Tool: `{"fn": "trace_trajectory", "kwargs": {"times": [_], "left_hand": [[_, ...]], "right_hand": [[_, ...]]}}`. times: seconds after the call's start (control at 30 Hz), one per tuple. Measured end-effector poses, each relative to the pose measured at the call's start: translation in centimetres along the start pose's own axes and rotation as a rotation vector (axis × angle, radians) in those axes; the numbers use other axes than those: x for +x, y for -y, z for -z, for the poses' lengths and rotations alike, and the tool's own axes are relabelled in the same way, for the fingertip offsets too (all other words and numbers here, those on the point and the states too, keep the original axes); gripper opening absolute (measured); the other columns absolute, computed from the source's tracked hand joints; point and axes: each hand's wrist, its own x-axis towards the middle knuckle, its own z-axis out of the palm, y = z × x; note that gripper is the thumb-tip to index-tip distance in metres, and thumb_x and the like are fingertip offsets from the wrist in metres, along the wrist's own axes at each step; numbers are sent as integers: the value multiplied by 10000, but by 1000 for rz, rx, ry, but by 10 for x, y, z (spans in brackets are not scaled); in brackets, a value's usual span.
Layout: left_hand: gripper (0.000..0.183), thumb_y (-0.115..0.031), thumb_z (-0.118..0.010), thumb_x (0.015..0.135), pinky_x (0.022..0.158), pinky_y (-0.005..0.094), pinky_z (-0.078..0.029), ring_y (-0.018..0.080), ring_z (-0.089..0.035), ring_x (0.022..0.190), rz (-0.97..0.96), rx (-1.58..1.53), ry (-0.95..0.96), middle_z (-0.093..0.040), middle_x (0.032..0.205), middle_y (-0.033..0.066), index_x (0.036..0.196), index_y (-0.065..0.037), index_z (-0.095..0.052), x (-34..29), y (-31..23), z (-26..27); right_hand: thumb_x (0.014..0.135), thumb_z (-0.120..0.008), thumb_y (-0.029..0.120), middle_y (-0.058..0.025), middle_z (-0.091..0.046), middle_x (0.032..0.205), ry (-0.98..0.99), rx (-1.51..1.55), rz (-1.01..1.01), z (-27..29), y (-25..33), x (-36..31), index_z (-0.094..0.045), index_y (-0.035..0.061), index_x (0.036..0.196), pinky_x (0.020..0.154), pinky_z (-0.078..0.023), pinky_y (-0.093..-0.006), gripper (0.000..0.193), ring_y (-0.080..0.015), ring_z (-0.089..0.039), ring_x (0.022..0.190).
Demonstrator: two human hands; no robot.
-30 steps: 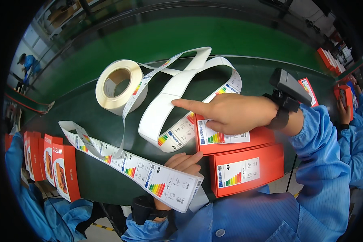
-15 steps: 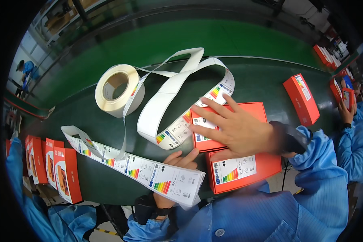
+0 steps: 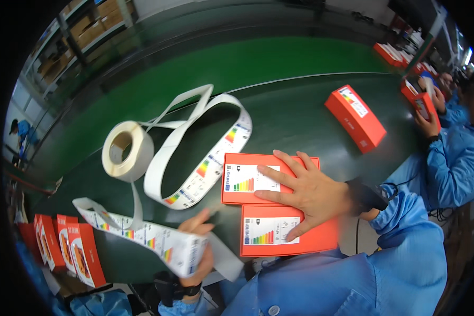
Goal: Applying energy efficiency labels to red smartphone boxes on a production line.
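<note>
My right hand (image 3: 313, 197) lies flat with fingers spread across two red boxes. Its fingers rest on the far red box (image 3: 231, 197), while the thumb reaches the label on the near red box (image 3: 321, 239). Both boxes carry a white energy label with coloured bars. To their left, my left hand (image 3: 203, 258), slightly blurred, is closed on the end of a label strip (image 3: 158, 239). Part of that hand is hidden behind the strip. Plain white backing (image 3: 227, 258) hangs folded beside it. The strip loops back toward a label roll (image 3: 127, 151) standing on the dark green table.
A long loop of label strip (image 3: 160, 152) stands on edge beyond the boxes. Another red box (image 3: 355, 118) lies at the far right. Several red boxes (image 3: 84, 253) stand at the left edge. A co-worker (image 3: 453, 168) holds a red box on the right.
My left hand has drawn the strip end left and down, away from the boxes. My right hand now presses the near box's label with its thumb. The view has turned.
</note>
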Motion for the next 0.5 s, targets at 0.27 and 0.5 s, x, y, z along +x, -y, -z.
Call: {"fn": "trace_trajectory", "kwargs": {"times": [0.27,0.5], "left_hand": [[128,-77,-480,847,838,330,-427,208,-580,875,240,-176,-372,-596,1030,163,893,-15,-583,-3,0,41],[107,-28,-475,839,813,315,-429,203,-576,853,317,-247,-382,-603,983,155,869,16,-568,-9,1,33]], "right_hand": [[573,-596,712,-233,-140,1407,-106,62,-325,-1,18,-44,-358,223,1325,876,-187,-653,929,-503,-120,1250],[545,-637,671,-190,-145,1419,-65,181,-314,-2,40,-38,-361,246,1325,873,-174,-713,930,-525,-119,1244]]}}
